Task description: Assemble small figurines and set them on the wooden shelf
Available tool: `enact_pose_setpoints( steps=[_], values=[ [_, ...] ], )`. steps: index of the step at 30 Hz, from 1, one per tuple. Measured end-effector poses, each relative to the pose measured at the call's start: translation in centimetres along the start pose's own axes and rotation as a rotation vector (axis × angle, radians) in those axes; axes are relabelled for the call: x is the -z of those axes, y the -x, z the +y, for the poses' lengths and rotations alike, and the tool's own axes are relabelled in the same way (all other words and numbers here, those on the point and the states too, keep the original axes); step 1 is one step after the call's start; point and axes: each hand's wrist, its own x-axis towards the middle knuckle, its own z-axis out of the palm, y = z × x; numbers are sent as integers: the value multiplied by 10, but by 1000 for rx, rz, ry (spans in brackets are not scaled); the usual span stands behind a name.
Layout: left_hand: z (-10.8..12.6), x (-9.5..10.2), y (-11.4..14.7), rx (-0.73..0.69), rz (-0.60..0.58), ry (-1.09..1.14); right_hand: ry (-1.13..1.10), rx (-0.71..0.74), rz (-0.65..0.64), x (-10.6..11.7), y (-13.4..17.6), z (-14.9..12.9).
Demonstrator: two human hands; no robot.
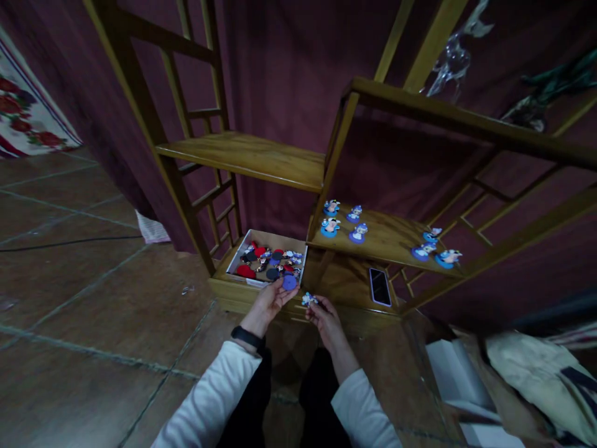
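My left hand (269,301) grips a round purple base (290,282) at the front right corner of a shallow cardboard box (275,239). Between the fingertips of my right hand (325,315) is a small white and blue figurine (308,299), held just right of the purple base and apart from it. Inside the box lie several loose figurines and round bases in red, black and purple. Up on the shelf to the right stand several figurines on bases, among them a blue-based one (330,226) and a purple-based one (359,233).
A wooden display rack (252,152) surrounds the work. On its lower right board lies a phone (380,287). More figurines (448,257) stand at the shelf's right end. Glass ornaments (452,62) sit higher up. White boxes (461,373) and cloth (532,373) lie on the floor at right.
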Motion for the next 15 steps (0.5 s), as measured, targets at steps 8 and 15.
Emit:
enact_pose_setpoints(
  steps=[8,15],
  values=[
    [-58,9,38,44,-37,-114,74,155,36,9,32,-2],
    [-85,11,44,38,-27,-137,305,248,68,25,33,15]
  ],
)
